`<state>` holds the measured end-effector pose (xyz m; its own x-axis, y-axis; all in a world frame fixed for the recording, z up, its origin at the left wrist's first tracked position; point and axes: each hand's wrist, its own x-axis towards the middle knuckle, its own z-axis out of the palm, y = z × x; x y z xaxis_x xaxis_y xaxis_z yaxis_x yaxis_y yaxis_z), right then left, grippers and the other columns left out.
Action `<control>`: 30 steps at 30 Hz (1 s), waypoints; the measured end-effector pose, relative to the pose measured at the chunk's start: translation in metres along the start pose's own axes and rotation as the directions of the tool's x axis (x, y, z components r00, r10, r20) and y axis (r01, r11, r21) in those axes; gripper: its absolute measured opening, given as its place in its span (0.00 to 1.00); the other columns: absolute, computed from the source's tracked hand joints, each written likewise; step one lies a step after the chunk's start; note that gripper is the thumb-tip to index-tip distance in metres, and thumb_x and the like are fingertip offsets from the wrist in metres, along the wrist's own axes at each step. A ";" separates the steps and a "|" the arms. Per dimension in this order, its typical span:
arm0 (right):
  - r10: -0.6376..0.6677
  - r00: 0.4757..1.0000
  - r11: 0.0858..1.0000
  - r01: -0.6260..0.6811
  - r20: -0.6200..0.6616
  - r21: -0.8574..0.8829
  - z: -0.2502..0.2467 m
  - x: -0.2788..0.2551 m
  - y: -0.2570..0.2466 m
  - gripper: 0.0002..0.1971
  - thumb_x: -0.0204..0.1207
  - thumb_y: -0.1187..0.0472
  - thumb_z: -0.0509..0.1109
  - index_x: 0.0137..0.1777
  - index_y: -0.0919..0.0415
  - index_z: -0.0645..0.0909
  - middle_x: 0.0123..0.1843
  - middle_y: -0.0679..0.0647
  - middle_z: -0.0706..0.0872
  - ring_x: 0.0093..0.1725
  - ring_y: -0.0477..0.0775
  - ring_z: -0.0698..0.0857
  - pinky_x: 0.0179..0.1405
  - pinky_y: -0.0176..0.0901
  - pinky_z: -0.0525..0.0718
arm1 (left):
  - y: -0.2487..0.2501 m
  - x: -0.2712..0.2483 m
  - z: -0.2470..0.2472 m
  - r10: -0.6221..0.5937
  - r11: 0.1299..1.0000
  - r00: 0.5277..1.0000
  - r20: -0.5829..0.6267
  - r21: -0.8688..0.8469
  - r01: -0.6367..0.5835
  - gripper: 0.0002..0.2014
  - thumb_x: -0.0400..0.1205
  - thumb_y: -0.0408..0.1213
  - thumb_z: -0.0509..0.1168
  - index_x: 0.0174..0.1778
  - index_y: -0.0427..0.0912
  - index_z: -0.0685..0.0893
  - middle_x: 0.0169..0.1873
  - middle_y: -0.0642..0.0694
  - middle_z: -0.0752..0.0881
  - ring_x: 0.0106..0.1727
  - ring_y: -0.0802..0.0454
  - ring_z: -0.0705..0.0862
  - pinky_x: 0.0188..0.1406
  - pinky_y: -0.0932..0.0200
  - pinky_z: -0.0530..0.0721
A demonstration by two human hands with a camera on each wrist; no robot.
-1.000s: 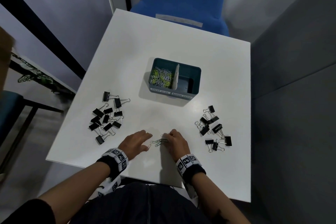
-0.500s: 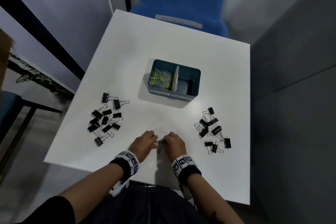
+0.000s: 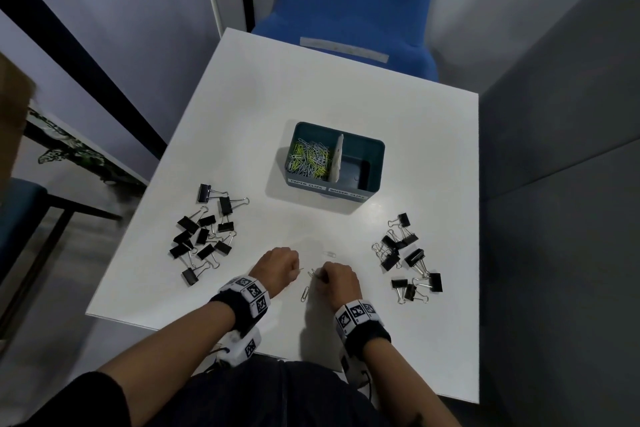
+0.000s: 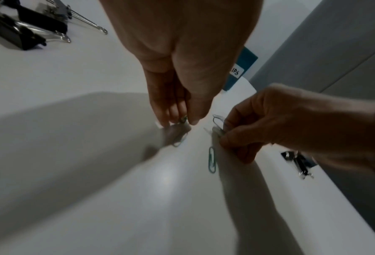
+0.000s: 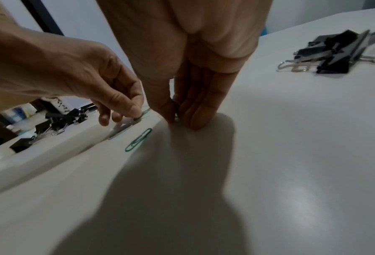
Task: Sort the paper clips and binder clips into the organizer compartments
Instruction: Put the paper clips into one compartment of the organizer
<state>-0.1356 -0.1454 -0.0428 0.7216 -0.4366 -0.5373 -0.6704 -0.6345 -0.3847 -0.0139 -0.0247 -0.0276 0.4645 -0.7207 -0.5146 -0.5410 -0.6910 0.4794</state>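
Before the teal two-compartment plastic organizer (image 3: 370, 163): left hand (image 3: 277, 269) pinching a small wire paper clip (image 4: 183, 119); right hand (image 3: 341, 282) pinching several thin wire paper clips (image 4: 217, 125); green wire paper clip (image 4: 212, 159) loose between.

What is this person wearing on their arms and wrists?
Bare hands, no gloves. The left wrist and the right wrist each carry a black band ringed with white tiles printed with square black-and-white codes. A white box with a thin cable hangs under the left one. A black sleeve covers the left upper arm.
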 end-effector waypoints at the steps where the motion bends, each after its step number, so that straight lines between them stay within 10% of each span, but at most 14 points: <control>1: 0.012 1.000 0.999 -0.012 -0.007 0.036 -0.001 -0.002 0.003 0.08 0.76 0.61 0.67 0.50 0.60 0.85 0.50 0.59 0.89 0.52 0.62 0.86 0.45 0.44 0.79 | 0.002 -0.001 -0.007 0.011 0.999 1.000 -0.025 -0.040 -0.012 0.03 0.77 0.36 0.68 0.39 0.43 0.85 0.36 0.51 0.83 0.42 0.46 0.85 0.43 0.53 0.81; 9: 0.035 0.997 0.979 -0.021 -0.065 0.202 -0.022 -0.012 0.010 0.06 0.70 0.58 0.74 0.44 0.58 0.89 0.43 0.55 0.92 0.46 0.54 0.88 0.43 0.35 0.78 | 0.049 0.039 -0.123 0.085 0.957 0.879 -0.468 -0.207 -0.203 0.02 0.80 0.32 0.69 0.42 0.41 0.86 0.36 0.54 0.84 0.36 0.62 0.83 0.36 0.71 0.81; 16: -0.017 0.975 0.948 0.086 -0.222 0.307 -0.108 0.018 -0.036 0.03 0.70 0.63 0.78 0.39 0.56 0.88 0.37 0.51 0.90 0.37 0.47 0.87 0.46 0.41 0.88 | 0.049 0.058 -0.148 0.003 0.970 0.811 -0.585 -0.196 -0.145 0.05 0.80 0.37 0.69 0.41 0.45 0.88 0.36 0.52 0.89 0.35 0.56 0.85 0.31 0.63 0.80; 19: -0.026 0.945 0.939 0.135 -0.327 0.315 -0.146 0.040 -0.061 0.02 0.71 0.63 0.77 0.40 0.56 0.87 0.36 0.48 0.88 0.35 0.42 0.84 0.44 0.37 0.87 | 0.039 0.039 -0.109 0.000 0.991 0.849 -0.528 -0.115 -0.071 0.06 0.82 0.38 0.65 0.41 0.48 0.86 0.36 0.54 0.88 0.32 0.56 0.83 0.27 0.66 0.76; 24: -0.064 0.889 0.953 0.190 -0.454 0.236 -0.189 0.066 -0.089 0.13 0.69 0.52 0.80 0.49 0.58 0.87 0.40 0.49 0.88 0.38 0.46 0.84 0.41 0.34 0.81 | 0.020 0.008 -0.032 -0.028 0.993 0.984 -0.178 0.105 0.048 0.15 0.81 0.48 0.65 0.59 0.43 0.82 0.55 0.45 0.83 0.52 0.46 0.83 0.48 0.49 0.84; 30: -0.111 0.913 0.974 0.178 -0.393 0.137 -0.136 0.049 -0.056 0.05 0.75 0.55 0.72 0.45 0.56 0.86 0.41 0.50 0.88 0.38 0.50 0.85 0.40 0.42 0.83 | -0.001 -0.022 0.018 -0.009 0.982 0.997 -0.072 0.189 0.022 0.28 0.76 0.60 0.66 0.61 0.41 0.75 0.58 0.45 0.73 0.60 0.44 0.73 0.45 0.48 0.81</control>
<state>-0.0394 -0.2179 0.0551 0.8012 -0.5785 -0.1528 -0.5486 -0.6083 -0.5736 -0.0367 -0.0070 -0.0296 0.5186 -0.7168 -0.4662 -0.6531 -0.6839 0.3251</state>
